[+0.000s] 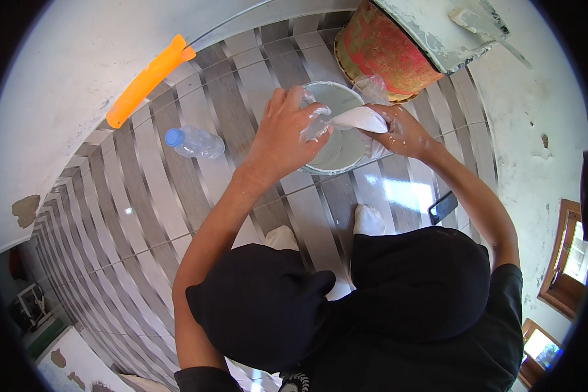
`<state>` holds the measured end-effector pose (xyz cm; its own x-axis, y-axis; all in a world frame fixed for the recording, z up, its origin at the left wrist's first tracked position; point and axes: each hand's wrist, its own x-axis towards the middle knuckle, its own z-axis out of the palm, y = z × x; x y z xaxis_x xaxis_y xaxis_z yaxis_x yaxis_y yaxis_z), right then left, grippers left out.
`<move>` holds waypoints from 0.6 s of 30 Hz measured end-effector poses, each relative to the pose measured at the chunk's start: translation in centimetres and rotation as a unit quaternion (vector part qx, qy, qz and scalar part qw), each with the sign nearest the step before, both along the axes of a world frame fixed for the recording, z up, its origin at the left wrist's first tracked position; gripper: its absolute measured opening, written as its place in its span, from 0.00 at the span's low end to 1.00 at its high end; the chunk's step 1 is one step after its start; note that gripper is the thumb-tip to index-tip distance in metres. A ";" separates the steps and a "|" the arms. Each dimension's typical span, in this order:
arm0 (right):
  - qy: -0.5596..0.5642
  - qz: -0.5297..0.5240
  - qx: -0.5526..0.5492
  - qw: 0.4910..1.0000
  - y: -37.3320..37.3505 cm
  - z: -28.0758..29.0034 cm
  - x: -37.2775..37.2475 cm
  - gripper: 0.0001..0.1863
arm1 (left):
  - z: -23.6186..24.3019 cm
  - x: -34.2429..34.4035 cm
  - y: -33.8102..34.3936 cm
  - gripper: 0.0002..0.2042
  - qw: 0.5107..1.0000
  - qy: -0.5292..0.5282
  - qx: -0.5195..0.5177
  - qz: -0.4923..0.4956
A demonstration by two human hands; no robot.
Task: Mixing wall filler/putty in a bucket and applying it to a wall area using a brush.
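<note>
My right hand (402, 134) grips a clear plastic bag (359, 119) of white material, tilted sideways over a pale bucket (330, 157) on the floor. My left hand (287, 130), flecked with white, has its curled fingers and thumb at the bag's narrow end, pinching clear plastic above the bucket's left rim. Crumpled clear plastic shows behind and below my right hand. A clear bottle with a blue cap (196, 142) lies to the left of the bucket.
A red worn bucket (379, 55) bears a plastered tray (431, 26) and scraper. An orange-handled tool (147, 81) with a metal rod is at upper left. A phone (442, 208) lies beside my right foot on striped tiles (144, 215). Scuffed white walls surround me.
</note>
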<state>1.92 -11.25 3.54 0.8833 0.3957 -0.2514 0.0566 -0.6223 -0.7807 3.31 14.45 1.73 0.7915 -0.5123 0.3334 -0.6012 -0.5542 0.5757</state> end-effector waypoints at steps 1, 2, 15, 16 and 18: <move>-0.001 -0.001 0.000 1.000 0.0 0.0 0.0 0.19 | -0.1 0.1 -0.1 0.15 1.000 -0.022 -0.002 -0.008; -0.002 0.000 -0.001 1.000 -0.1 0.0 0.1 0.19 | -0.1 0.2 -0.3 0.16 0.999 -0.045 -0.004 -0.015; 0.013 -0.031 0.014 0.999 -0.5 -0.2 -0.5 0.18 | 2.2 0.7 -2.2 0.15 0.985 -0.143 0.074 -0.064; -0.002 -0.026 0.027 0.999 -0.6 -0.4 -0.6 0.18 | 2.3 0.7 -2.4 0.15 0.984 -0.144 0.078 -0.066; -0.003 -0.026 0.032 0.999 -0.6 -0.2 -0.7 0.18 | 2.6 0.8 -2.7 0.14 0.983 -0.148 0.084 -0.070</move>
